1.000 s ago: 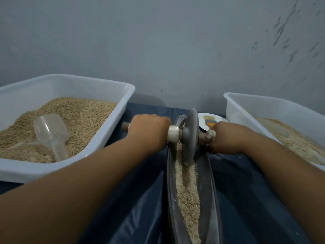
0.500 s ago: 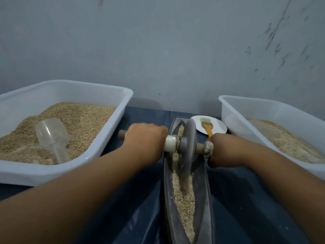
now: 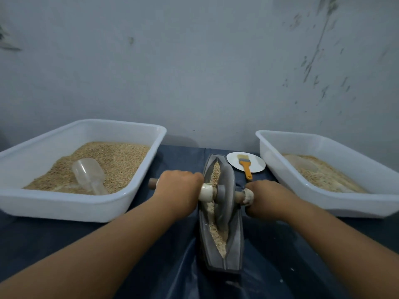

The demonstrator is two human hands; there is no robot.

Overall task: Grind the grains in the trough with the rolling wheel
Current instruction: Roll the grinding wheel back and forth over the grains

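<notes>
A narrow grey boat-shaped trough [image 3: 236,244] lies lengthwise on the dark blue cloth, holding tan grains [image 3: 218,236] along its groove. A grey disc-shaped rolling wheel [image 3: 225,195] stands upright in the trough near its middle, on a wooden axle with white collars. My left hand [image 3: 179,192] grips the axle's left side, its wooden tip poking out further left. My right hand [image 3: 266,198] grips the right side of the axle, which it hides.
A white tub [image 3: 138,186] at left holds grain and a clear plastic scoop [image 3: 89,175]. Another white tub [image 3: 287,180] with grain stands at right. A white plate [image 3: 258,161] with an orange-handled brush [image 3: 246,167] lies beyond the trough. A grey wall rises behind.
The wheel has rolled toward me from the trough's far end to near its middle, both hands moving with it. The plate and brush behind it have come into full view.
</notes>
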